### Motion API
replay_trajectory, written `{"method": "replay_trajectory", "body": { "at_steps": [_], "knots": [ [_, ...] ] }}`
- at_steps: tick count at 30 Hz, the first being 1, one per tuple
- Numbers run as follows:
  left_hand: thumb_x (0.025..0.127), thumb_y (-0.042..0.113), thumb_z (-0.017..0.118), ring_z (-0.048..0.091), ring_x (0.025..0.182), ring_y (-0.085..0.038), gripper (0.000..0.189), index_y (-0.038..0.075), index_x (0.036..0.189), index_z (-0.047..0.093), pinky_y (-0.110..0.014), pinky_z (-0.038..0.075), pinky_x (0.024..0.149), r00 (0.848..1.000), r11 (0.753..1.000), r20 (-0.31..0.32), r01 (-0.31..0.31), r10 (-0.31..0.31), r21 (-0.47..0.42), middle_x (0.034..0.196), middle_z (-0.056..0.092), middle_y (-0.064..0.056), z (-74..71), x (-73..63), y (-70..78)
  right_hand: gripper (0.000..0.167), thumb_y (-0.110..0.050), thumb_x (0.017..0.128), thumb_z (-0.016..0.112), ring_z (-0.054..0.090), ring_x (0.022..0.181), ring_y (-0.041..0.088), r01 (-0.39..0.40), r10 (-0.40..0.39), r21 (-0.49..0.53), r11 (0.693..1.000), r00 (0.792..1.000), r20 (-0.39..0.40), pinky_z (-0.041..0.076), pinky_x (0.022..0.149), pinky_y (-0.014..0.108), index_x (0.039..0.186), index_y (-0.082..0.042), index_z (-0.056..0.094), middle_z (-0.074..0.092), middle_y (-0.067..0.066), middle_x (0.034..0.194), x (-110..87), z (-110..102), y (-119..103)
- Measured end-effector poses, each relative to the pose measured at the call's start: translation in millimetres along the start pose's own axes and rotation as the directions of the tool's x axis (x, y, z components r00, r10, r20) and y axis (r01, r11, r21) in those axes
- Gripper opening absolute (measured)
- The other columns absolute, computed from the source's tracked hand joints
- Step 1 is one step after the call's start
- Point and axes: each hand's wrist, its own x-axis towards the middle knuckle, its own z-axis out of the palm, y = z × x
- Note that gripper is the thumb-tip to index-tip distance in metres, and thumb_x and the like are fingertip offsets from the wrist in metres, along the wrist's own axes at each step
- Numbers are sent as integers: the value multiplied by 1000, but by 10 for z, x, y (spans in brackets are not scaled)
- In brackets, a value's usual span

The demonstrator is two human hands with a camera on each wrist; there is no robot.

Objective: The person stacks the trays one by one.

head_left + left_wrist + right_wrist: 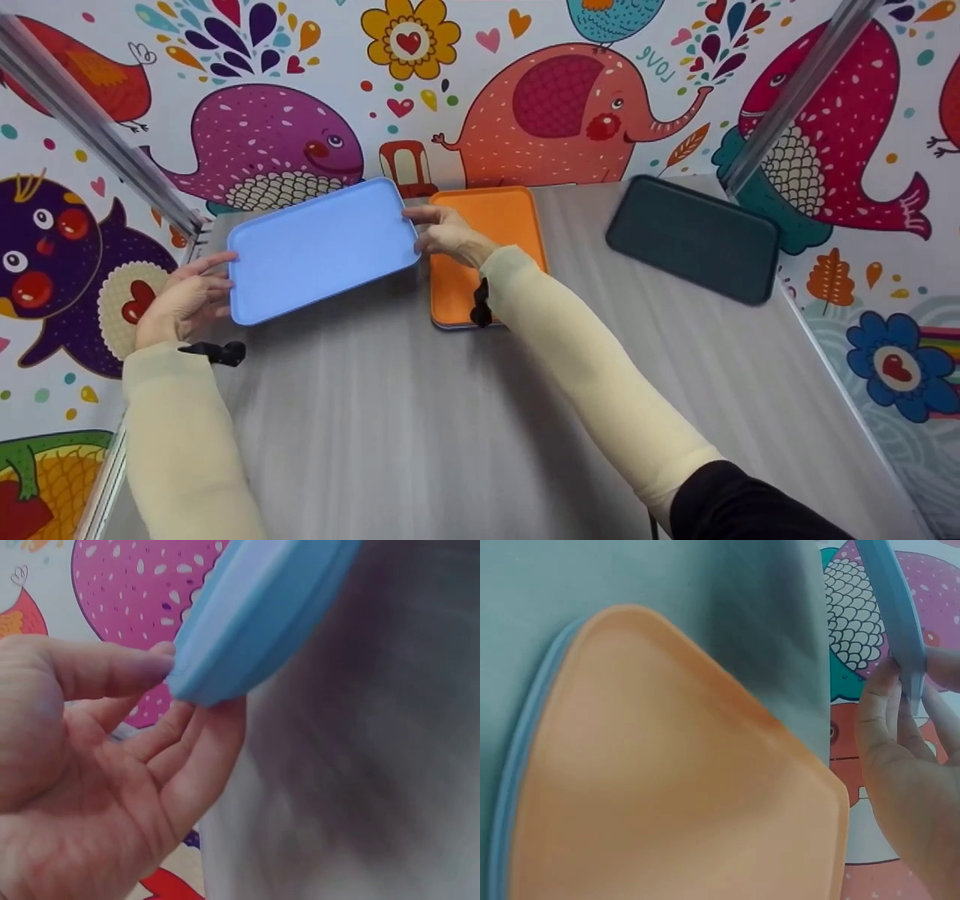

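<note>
A light blue tray hangs tilted above the left part of the table, held at both short ends. My left hand pinches its left edge, thumb on the rim and fingers beneath, as the left wrist view shows the blue tray from its end. With thumb and fingers, my right hand grips the right edge; in the right wrist view that hand has the tray between its fingers. Under the right forearm lies an orange tray, stacked on a bluish one whose edge peeks out.
A dark green tray lies at an angle at the table's back right. Patterned walls with cartoon animals enclose the grey table at the back and sides. Metal posts stand at the back corners.
</note>
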Motion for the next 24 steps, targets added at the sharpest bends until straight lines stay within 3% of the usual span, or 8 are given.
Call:
{"method": "replay_trajectory", "body": {
  "at_steps": [4,7,12,17,21,24],
  "knots": [
    [113,2,60,80,101,-9,63,23,169,43,-32,70,86,999,999,-9,-51,52,14,113,80,16,77,-7,-49,73,12,91,67,60,138,34,12,-12,51,999,1000,-12,57,123,47,158,-17,66,54,12,170,-41,-50,76],
    [112,1,61,81,101,-11,64,20,169,42,-34,71,84,995,994,4,-99,99,-36,114,82,13,141,-10,-101,73,14,91,66,62,135,33,25,-23,100,995,999,-26,58,121,47,158,-17,66,54,12,171,-71,-93,117],
    [111,-7,59,83,96,-16,50,19,154,59,-36,71,78,977,964,37,-202,211,-171,114,84,3,255,16,-208,71,16,92,63,63,134,34,59,-46,189,980,996,-73,57,122,52,155,-15,69,56,13,170,-129,-179,151],
    [109,-9,59,82,90,-16,44,19,142,69,-33,70,72,968,945,-18,-247,249,-213,110,82,2,435,56,-272,63,15,94,60,65,130,28,110,-63,257,960,981,-185,62,116,49,148,-12,74,63,12,162,-205,-221,215],
    [109,-10,57,81,90,-14,46,19,144,66,-32,69,71,969,954,-89,-243,230,-177,111,78,5,630,74,-302,54,13,93,63,68,114,23,198,-95,291,936,939,-332,65,94,34,141,-6,77,72,15,146,-295,-185,298],
    [108,-11,56,80,88,-14,50,17,149,62,-32,69,69,969,954,-125,-233,212,-190,111,77,5,780,80,-330,49,12,89,67,68,104,21,279,-111,315,907,881,-461,62,81,27,136,0,77,74,16,133,-364,-125,356]
  ]
}}
